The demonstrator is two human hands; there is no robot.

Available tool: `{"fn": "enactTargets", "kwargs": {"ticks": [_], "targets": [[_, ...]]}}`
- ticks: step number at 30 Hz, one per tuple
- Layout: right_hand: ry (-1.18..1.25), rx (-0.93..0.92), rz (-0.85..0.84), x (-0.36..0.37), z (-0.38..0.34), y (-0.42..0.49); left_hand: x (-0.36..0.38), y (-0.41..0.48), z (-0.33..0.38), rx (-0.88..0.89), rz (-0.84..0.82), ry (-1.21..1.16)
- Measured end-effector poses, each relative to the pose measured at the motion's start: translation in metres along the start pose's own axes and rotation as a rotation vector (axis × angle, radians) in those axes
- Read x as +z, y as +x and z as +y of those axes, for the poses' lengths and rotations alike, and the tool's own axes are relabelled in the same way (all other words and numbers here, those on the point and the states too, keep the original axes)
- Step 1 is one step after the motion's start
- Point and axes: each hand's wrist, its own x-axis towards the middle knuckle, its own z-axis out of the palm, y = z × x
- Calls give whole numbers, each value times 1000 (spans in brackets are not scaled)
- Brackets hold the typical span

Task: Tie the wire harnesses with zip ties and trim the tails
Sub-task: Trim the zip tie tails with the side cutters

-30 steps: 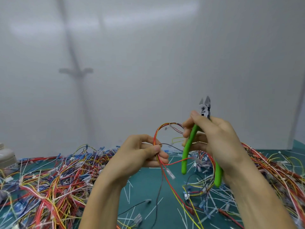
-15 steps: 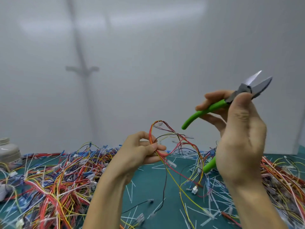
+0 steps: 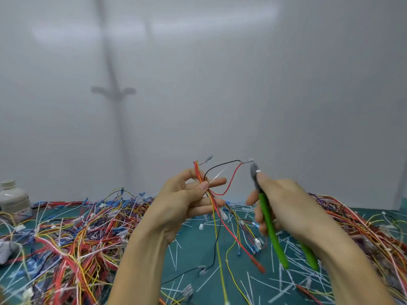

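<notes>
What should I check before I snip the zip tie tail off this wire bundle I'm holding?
1. Left hand pinches the red and yellow wire bundle: ok.
2. Right hand grips the green-handled metal cutters: ok.
3. Thin pale zip tie tail sticks out past the thumb: ok.
4. Cutters at the tail: not ok, they sit to its right.
5. Cutters open: cannot tell, blurred.
6. Loose black and red wire loop clear of the cut: not ok, it arcs between tail and cutters.
</notes>
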Motion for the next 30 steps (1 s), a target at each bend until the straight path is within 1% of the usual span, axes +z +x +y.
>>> {"fn": "enactTargets", "kwargs": {"ticks": [1,3,5,7,13,19,30], "targets": [[-43,21,-68,1,1,-1,0,0,0,1,-8,7],[-158,-4,-172,5,2,-3,-2,1,-1,10,-28,24],[-268,-67,-218,8,0,-5,-3,2,-2,26,-62,42],[-309,-98,-225,10,-1,-7,-3,2,-2,36,-104,47],[-252,-145,-243,16,-4,-8,0,3,-5,65,-211,12],[-228,-124,-274,14,-3,-9,-3,4,-7,81,-242,-3],[-132,-110,-269,14,-3,-10,-3,6,-9,93,-273,13]]}}
